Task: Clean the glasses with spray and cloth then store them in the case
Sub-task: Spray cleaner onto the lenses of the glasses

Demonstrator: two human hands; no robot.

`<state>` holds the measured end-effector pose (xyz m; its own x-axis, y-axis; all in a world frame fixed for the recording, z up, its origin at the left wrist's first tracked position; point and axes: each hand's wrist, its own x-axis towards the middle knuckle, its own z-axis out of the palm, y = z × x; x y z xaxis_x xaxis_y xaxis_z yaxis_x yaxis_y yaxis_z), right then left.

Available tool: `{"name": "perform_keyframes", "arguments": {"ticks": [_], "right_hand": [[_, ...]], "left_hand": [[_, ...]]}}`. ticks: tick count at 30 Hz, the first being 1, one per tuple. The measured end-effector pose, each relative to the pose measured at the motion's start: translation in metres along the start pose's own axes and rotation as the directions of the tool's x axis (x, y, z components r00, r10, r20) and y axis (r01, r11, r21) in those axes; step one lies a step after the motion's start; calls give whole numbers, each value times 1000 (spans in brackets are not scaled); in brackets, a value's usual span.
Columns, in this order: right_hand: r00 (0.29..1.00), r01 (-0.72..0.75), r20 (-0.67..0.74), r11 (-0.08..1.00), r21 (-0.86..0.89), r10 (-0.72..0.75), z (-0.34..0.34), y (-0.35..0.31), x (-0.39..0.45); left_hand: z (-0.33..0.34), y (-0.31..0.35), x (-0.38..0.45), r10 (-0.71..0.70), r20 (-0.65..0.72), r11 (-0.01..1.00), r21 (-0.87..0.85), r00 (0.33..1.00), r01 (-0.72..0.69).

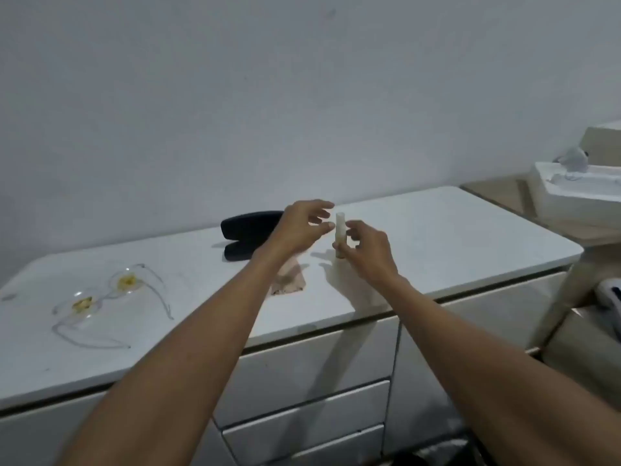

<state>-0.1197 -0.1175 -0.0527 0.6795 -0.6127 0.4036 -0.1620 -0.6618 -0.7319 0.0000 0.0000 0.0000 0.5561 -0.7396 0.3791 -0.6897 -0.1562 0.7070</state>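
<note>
The right hand (368,248) holds a small, pale, cylindrical spray bottle (340,234) upright, its fingers (353,230) curled round the lower part of the bottle while the white cap end stands clear above them; whether the base touches the white surface (437,237) is hard to tell, as the hand hides it. The left hand (302,227) hovers just beside the top of the bottle with its fingers (322,210) spread and loosely bent, holding nothing, the thumb tip close to the bottle but seemingly apart from it. Behind the left hand's fingers, partly covered by that hand, lies an open black, oblong glasses case (248,235) on the surface. Beneath the left wrist, nearer the person than the fingers, a beige cleaning cloth (289,282) lies flat on the surface, partly hidden by the forearm. Well apart from both hands, far off on the little-finger side of the left hand, rest clear, rimless-looking glasses (107,297) with thin temples unfolded, each lens smeared in the middle with a yellowish stain. Below the surface's front edge, white drawer fronts (316,364) show between the two forearms. A plain grey-white wall (268,95) rises beyond the fingers.
</note>
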Motion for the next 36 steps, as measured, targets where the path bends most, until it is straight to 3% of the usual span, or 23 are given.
{"name": "perform_keyframes", "arguments": {"ticks": [3,8,18,24,31,36], "right_hand": [[999,-36,3,994,100,35,1,3,1],[997,-72,25,991,115,70,3,6,8],[996,-92,28,985,148,89,9,16,13],[994,-102,-34,985,136,108,5,18,16],[973,-147,-157,978,145,170,-5,25,22],[968,-148,-189,982,118,168,-7,29,25]], "left_hand": [[4,4,3,-27,18,998,-55,999,28],[16,6,13,-68,41,993,-98,997,72],[31,4,27,-99,-113,991,-105,989,87],[27,-4,28,-157,-215,962,-255,964,100],[47,-21,6,-203,-97,965,-188,974,182],[69,-31,-4,-318,-10,900,-316,948,299]]}}
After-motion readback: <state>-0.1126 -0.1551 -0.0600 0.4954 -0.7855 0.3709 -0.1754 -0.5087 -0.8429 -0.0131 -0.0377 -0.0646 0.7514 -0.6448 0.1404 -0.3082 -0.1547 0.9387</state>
